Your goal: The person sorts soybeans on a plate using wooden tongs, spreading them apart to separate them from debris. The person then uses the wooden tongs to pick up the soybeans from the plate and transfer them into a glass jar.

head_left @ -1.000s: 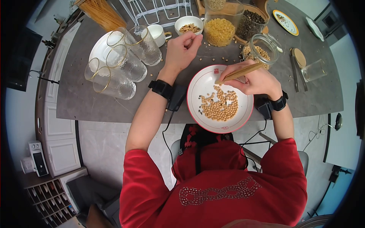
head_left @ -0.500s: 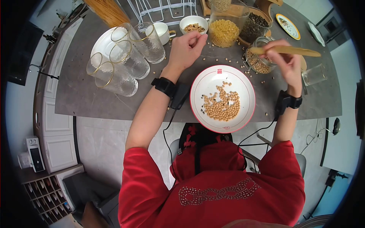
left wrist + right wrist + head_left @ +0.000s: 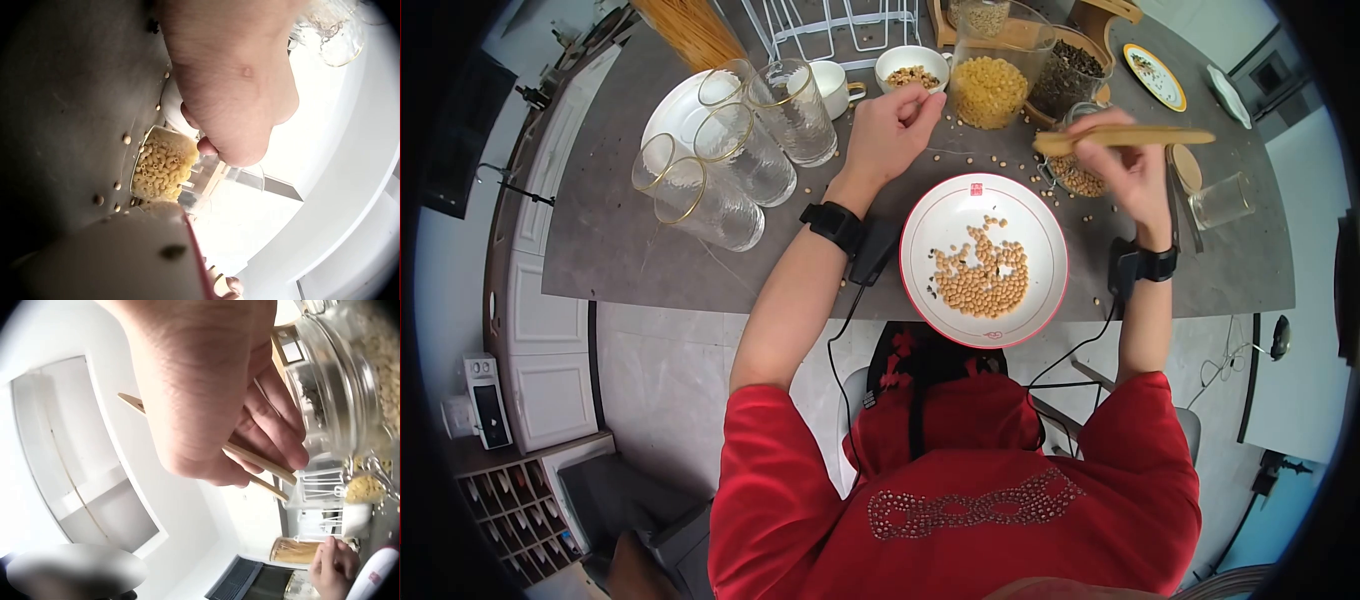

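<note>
My right hand [image 3: 1128, 170] holds wooden tongs [image 3: 1135, 138] in its fingers, raised over a glass jar [image 3: 337, 387] of soybeans [image 3: 1078, 178]. In the right wrist view the two tong tips [image 3: 289, 481] stand slightly apart beside the jar, with no bean showing between them. In front of the body a white plate [image 3: 915, 300] with a red rim carries a patch of soybeans [image 3: 985, 285] and a few dark bits. My left hand [image 3: 888, 132] has its fingers curled, thumb against the forefinger, right by a small white bowl [image 3: 890, 63] of mixed grains. Nothing shows in it.
Several tall gold-rimmed glasses [image 3: 745, 155] stand left of the left hand. Behind are a container of yellow macaroni [image 3: 985, 90], a jar of dark dried pieces [image 3: 1068, 75] and a white wire rack [image 3: 840, 35]. Loose beans [image 3: 995, 160] lie scattered behind the plate. A small glass [image 3: 1222, 200] lies at right.
My right hand has left the plate with the tongs, moving right and back to the jar, then slightly left. The tongs have turned nearly level. My left hand has kept its curled pose.
</note>
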`<state>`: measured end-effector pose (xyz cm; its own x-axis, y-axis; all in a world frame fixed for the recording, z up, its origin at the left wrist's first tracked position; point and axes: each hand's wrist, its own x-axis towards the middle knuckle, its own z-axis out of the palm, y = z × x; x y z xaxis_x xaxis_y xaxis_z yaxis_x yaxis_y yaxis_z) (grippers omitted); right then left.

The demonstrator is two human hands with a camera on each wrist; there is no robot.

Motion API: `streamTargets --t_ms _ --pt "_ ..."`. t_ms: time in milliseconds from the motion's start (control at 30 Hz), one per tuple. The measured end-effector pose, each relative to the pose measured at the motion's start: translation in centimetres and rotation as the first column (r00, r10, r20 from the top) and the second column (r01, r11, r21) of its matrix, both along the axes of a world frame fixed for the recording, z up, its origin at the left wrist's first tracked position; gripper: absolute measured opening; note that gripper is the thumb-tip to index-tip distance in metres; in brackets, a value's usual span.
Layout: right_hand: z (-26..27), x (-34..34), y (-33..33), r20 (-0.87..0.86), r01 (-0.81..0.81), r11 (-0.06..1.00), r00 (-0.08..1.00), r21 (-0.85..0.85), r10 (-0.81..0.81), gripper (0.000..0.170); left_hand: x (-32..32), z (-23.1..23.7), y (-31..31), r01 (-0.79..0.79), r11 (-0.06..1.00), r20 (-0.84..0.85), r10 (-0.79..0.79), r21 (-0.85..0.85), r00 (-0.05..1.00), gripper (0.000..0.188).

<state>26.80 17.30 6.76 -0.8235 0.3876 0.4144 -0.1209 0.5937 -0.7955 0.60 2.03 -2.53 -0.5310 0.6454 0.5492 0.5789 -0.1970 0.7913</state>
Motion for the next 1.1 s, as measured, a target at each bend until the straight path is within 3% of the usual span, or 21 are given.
streamTargets --t_ms 67,200,267,333,800,867,1100 --pt "-0.3 -1.1 -1.6 0.078 -0.08 0.98 0.995 0.184 0.066 0.016 0.0 -0.2 0.0 -0.002 1.0 0.018 0.002 0.001 1.0 0.029" --pt "-0.4 -1.7 -2.6 0.186 -0.262 0.936 0.957 0.234 0.222 0.018 0.1 0.0 -0.1 -0.008 1.0 0.0 0.008 0.012 1.0 0.028" --pt "-0.4 -1.8 -2.8 0.203 -0.271 0.935 0.953 0.229 0.226 0.017 -0.1 0.2 -0.5 0.001 0.992 0.018 0.002 -0.126 1.0 0.025" --pt "-0.5 -1.7 -3.1 0.281 -0.318 0.91 0.929 0.266 0.242 0.017 0.0 0.5 -0.7 -0.003 0.99 0.017 0.005 -0.14 1.0 0.025" --pt "-0.5 -1.5 -3.2 0.365 -0.403 0.882 0.881 0.242 0.303 0.018 0.1 0.1 -0.6 -0.002 0.993 0.008 0.003 -0.119 1.0 0.024" --pt "-0.3 -1.3 -3.4 0.395 -0.407 0.884 0.869 0.231 0.297 0.018 0.0 -0.2 -0.1 -0.007 1.0 0.01 0.007 0.007 1.0 0.028" --pt "0.0 -1.4 -3.7 0.446 -0.394 0.878 0.86 0.273 0.248 0.016 -0.1 -0.1 -0.1 -0.001 1.0 0.002 0.002 -0.016 1.0 0.027"
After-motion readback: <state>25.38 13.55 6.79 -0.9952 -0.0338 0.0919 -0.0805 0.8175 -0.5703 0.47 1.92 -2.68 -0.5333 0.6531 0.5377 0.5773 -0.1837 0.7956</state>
